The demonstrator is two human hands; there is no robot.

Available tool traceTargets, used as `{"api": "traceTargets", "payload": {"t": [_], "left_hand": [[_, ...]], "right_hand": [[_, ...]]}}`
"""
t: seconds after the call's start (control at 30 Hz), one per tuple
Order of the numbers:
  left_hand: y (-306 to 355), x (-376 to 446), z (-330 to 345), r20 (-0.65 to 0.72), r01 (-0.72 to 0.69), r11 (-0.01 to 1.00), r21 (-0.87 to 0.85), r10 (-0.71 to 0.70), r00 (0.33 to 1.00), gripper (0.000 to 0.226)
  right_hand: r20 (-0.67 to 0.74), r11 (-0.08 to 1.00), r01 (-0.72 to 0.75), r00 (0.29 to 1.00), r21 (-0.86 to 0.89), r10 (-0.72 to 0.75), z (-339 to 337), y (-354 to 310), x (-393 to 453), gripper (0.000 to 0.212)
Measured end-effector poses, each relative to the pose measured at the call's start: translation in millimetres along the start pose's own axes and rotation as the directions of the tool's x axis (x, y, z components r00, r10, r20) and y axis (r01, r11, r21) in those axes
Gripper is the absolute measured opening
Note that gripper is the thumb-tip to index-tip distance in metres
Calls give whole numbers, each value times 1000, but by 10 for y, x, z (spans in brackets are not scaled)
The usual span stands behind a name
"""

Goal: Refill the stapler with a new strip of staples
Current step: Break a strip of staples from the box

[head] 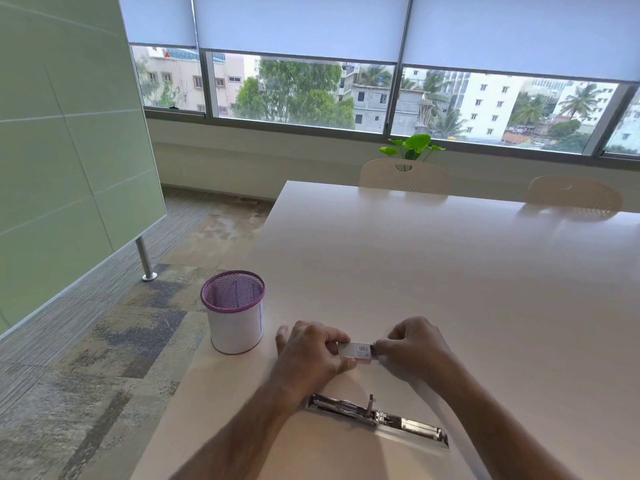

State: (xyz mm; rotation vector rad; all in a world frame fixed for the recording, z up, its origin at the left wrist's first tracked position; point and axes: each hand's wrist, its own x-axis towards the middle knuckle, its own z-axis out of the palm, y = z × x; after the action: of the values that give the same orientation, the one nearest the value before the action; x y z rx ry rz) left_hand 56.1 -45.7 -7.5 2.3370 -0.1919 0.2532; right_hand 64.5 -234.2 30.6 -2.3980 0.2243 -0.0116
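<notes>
A small white staple box (356,352) with a barcode is held just above the table between both hands. My left hand (310,351) grips its left end with thumb and fingers. My right hand (412,348) pinches the box's right end, where a dark edge shows. The metal stapler (377,415) lies folded out flat on the table near me, below the hands, its channel facing up. Neither hand touches it. No loose staple strip is visible.
A purple mesh pen cup (234,311) wrapped in white paper stands at the table's left edge (221,337), close to my left hand. The pale table (450,271) stretches far ahead and right. Two chairs (403,176) stand at its far side.
</notes>
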Motion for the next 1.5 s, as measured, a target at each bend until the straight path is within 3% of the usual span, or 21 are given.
{"api": "traceTargets", "payload": {"t": [0.17, 0.3, 0.7, 1.3, 1.5], "left_hand": [[-11, 7, 8, -2, -1, 1000, 8, 1, 1000, 44], [-21, 9, 15, -2, -4, 1000, 16, 4, 1000, 44], [12, 8, -9, 10, 3, 1000, 24, -3, 1000, 43], [41, -14, -46, 14, 1, 1000, 29, -1, 1000, 42], [40, -18, -45, 10, 3, 1000, 14, -3, 1000, 43]], "right_hand": [[5, 969, 22, 1000, 245, -24, -9, 78, -21, 15], [-2, 951, 65, 998, 301, -68, 3, 91, -36, 15], [-30, 943, 138, 990, 302, -135, 33, 40, -73, 10], [-68, 925, 172, 985, 340, -158, 121, 19, -79, 24], [-74, 929, 186, 982, 320, -171, 129, 42, -71, 12]]}}
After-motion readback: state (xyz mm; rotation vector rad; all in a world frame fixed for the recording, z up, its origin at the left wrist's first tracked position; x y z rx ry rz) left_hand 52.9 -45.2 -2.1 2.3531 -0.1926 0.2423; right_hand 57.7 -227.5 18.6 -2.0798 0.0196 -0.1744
